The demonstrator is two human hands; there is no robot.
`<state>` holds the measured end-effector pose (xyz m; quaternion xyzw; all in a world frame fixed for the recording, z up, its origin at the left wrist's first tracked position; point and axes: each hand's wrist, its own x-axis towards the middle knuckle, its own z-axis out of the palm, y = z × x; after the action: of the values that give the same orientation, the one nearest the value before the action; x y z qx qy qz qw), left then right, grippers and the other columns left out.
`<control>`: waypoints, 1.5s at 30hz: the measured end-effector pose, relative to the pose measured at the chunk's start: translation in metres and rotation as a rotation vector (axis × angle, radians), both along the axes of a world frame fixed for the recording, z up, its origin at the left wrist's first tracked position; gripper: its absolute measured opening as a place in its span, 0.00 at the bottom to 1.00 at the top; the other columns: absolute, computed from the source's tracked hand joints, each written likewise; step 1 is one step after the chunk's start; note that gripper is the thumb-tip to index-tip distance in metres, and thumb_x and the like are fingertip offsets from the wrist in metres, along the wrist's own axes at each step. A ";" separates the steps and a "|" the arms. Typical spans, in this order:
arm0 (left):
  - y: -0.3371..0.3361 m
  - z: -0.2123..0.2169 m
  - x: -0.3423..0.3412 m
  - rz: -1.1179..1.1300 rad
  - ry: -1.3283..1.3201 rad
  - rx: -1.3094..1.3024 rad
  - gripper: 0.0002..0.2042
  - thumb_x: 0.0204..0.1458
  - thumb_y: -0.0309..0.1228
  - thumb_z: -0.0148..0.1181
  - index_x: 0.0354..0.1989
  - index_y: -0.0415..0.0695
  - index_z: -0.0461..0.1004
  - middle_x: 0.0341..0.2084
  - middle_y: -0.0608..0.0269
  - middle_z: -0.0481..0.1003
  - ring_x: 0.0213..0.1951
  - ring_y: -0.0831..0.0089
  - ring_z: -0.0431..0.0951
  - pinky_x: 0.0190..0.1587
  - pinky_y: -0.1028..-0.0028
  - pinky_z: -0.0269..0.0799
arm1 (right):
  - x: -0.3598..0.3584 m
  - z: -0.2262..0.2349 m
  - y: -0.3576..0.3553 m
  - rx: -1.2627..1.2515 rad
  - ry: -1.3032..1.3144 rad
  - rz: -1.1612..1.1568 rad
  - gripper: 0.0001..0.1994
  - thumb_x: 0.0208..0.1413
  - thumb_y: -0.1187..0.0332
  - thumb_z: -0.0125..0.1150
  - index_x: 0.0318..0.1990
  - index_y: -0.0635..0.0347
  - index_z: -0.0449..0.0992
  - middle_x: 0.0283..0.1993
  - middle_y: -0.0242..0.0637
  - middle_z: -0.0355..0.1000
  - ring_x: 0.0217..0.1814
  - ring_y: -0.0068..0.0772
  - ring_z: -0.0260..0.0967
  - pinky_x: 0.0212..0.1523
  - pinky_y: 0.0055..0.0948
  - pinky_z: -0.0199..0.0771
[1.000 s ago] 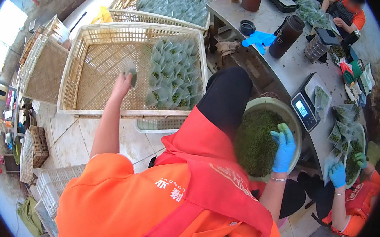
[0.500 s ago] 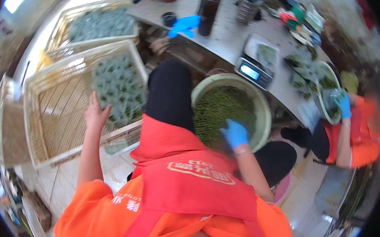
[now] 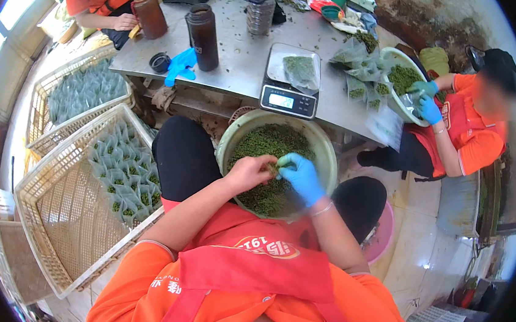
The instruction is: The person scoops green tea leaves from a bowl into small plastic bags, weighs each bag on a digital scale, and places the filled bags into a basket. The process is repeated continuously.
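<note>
Over the pale green basin [image 3: 330,185] on my lap side, both my hands meet at the fingertips. My bare left hand [image 3: 250,173] is closed in a pinch on a small clump of green plant bits [image 3: 273,168]. My right hand [image 3: 300,177], in a blue glove, pinches at the same clump from the other side. Below them the basin holds loose, small green plant bits [image 3: 267,198]. To my left, a cream plastic crate [image 3: 71,238] holds rows of small clear bags [image 3: 125,172] with green contents along its right side.
A digital scale [image 3: 289,100] carrying a filled bag [image 3: 300,71] stands on the metal table [image 3: 238,71]. Dark bottles [image 3: 203,40] and a blue glove [image 3: 181,66] lie farther left. A second crate [image 3: 83,93] sits beyond. At right, a co-worker's gloved hands [image 3: 428,106] work at another basin [image 3: 395,97].
My left hand has come from the crate's bags to the basin and meets my right hand. The right hand has risen from the plant bits. The view has shifted.
</note>
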<state>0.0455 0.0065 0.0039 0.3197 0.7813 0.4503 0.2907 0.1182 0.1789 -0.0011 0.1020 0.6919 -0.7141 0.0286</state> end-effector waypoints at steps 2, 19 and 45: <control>0.005 -0.009 -0.002 0.109 -0.147 0.165 0.12 0.52 0.31 0.55 0.42 0.40 0.73 0.24 0.61 0.78 0.22 0.78 0.77 0.28 0.77 0.73 | -0.004 0.005 0.007 -0.048 0.030 -0.077 0.07 0.47 0.80 0.56 0.35 0.62 0.71 0.29 0.31 0.70 0.27 0.21 0.69 0.29 0.20 0.71; 0.004 -0.009 -0.013 0.195 -0.670 0.496 0.13 0.54 0.24 0.54 0.46 0.32 0.69 0.35 0.59 0.75 0.34 0.77 0.75 0.34 0.78 0.75 | -0.022 0.017 0.012 -0.619 -0.192 -0.050 0.07 0.54 0.74 0.54 0.40 0.60 0.74 0.34 0.33 0.73 0.30 0.24 0.72 0.32 0.23 0.75; -0.001 -0.027 -0.005 0.290 -0.504 0.413 0.08 0.54 0.27 0.55 0.39 0.36 0.71 0.31 0.64 0.74 0.32 0.79 0.76 0.35 0.79 0.73 | -0.022 0.011 0.000 -0.116 -0.011 -0.082 0.16 0.53 0.72 0.58 0.50 0.63 0.69 0.34 0.34 0.73 0.26 0.19 0.69 0.28 0.18 0.70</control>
<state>0.0400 0.0054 -0.0227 0.1364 0.6148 0.6999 0.3369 0.0962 0.1789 0.0097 0.1323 0.6447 -0.7529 0.0088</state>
